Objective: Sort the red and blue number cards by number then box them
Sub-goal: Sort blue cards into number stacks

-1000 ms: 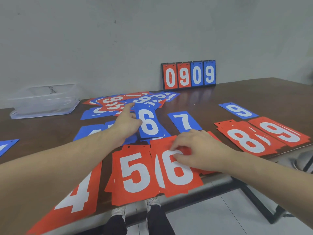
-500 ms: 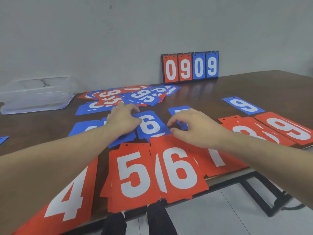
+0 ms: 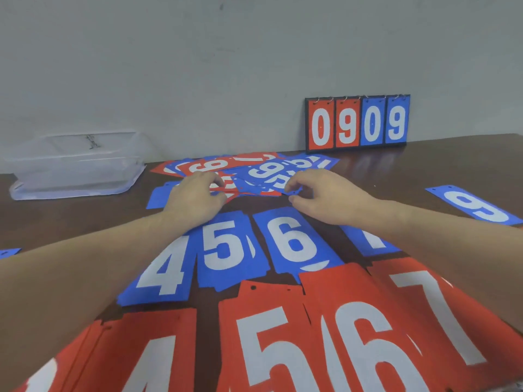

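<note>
A mixed pile of red and blue number cards (image 3: 266, 171) lies at the middle back of the brown table (image 3: 424, 165). My left hand (image 3: 198, 199) is at the pile's near left edge, fingers curled and pinching a red card (image 3: 218, 189). My right hand (image 3: 325, 199) pinches the corner of a blue card (image 3: 294, 191) at the near right edge. In front lie rows: blue 4 (image 3: 161, 273), blue 5 (image 3: 223, 247), blue 6 (image 3: 294, 239), a blue 7 (image 3: 373, 241) partly under my forearm, then red 4 (image 3: 141, 357), red 5 (image 3: 271, 343), red 6 (image 3: 362, 335), red 7 (image 3: 441, 306).
A clear plastic box (image 3: 76, 165) stands at the back left by the wall. A flip scoreboard (image 3: 358, 123) reading 0909 leans on the wall at the back right. A blue 9 (image 3: 478, 205) lies at the right, and a blue card corner (image 3: 8, 251) shows at the left edge.
Both hands have left the sorted rows and reached forward to the mixed pile. The camera has moved in closer, so the red 8 and 9 cards are out of view.
</note>
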